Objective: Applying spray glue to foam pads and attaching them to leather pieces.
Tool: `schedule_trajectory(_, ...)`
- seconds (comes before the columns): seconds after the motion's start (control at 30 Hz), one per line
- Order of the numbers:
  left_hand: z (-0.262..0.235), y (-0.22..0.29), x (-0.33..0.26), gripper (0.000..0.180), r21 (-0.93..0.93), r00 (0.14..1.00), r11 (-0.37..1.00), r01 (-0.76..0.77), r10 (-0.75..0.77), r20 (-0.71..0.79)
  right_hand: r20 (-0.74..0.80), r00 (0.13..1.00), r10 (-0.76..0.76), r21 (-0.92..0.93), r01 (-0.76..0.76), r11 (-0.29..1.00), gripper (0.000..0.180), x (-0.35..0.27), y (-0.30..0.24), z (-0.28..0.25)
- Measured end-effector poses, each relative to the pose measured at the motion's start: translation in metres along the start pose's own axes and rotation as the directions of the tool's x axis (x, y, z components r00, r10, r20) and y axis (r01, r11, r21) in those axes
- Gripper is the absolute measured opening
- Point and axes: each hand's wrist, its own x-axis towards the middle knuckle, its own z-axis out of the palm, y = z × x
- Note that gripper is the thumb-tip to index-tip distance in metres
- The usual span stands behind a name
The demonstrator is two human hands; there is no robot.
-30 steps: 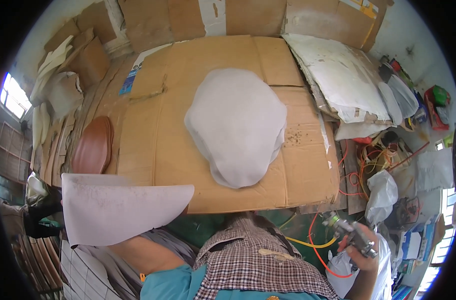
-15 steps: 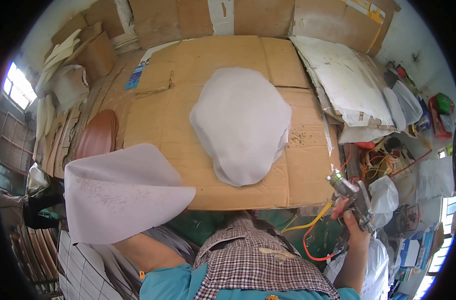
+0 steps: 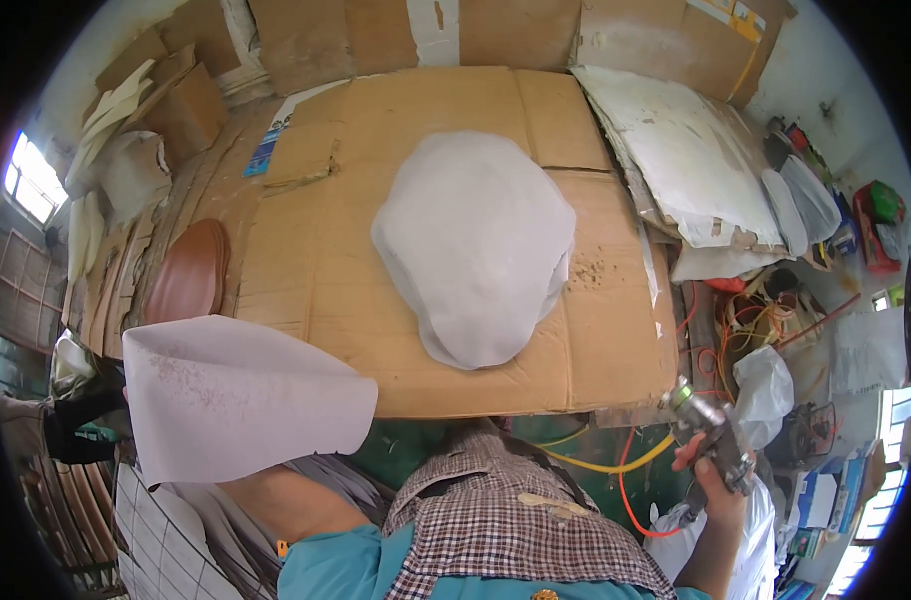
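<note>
A light grey, leather-like sheet [image 3: 245, 400] is held up at the left, bent along a fold and speckled brownish on its upper face. My left forearm [image 3: 285, 500] reaches under it; the sheet hides my left hand and its fingers. At the right, my right hand [image 3: 717, 485] is closed round a metal spray gun [image 3: 710, 430] whose nozzle end points up and away to the left. Several similar grey pieces [image 3: 475, 240] lie stacked in the middle of the cardboard-covered table [image 3: 305, 270], beyond both hands.
Brown oval pieces [image 3: 187, 270] lie at the table's left. White-topped sheets [image 3: 675, 150] are stacked at the far right. A yellow hose [image 3: 615, 468] and an orange hose [image 3: 630, 510] hang beside the gun. Cardboard panels [image 3: 525, 30] stand along the back.
The sheet over my left hand has tipped, its upper edge dropping and its right corner moving slightly left. My right hand has moved the spray gun a little down and to the right.
</note>
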Motion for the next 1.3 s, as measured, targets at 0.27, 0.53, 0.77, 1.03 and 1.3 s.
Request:
schedule_trajectory(0.27,-0.001,0.011,-0.017,0.045,0.056,0.999,0.998,-0.036,0.034,0.023,-0.028,1.000,0.014,0.007,-0.014,1.000,0.060,-0.018,-0.006,-0.016)
schedule_trajectory(0.53,0.019,-0.004,0.008,0.045,0.095,0.997,0.992,-0.081,0.080,0.010,0.155,0.981,0.116,-0.117,-0.099,0.988,0.058,-0.030,-0.014,-0.028)
schedule_trajectory(0.77,0.027,-0.002,-0.016,0.045,0.139,0.992,0.982,-0.129,0.130,0.003,-0.011,1.000,-0.017,0.049,0.018,0.999,0.048,0.000,0.002,-0.003)
schedule_trajectory(1.03,0.028,0.009,0.018,0.045,0.192,0.974,0.957,-0.217,0.224,-0.016,0.125,0.992,0.022,-0.012,-0.020,1.000,0.057,-0.009,0.000,-0.026)
schedule_trajectory(1.3,0.051,0.002,0.012,0.045,0.238,0.962,0.935,-0.264,0.274,-0.010,-0.053,0.996,-0.077,0.123,0.083,0.989,0.046,0.024,0.009,0.005)
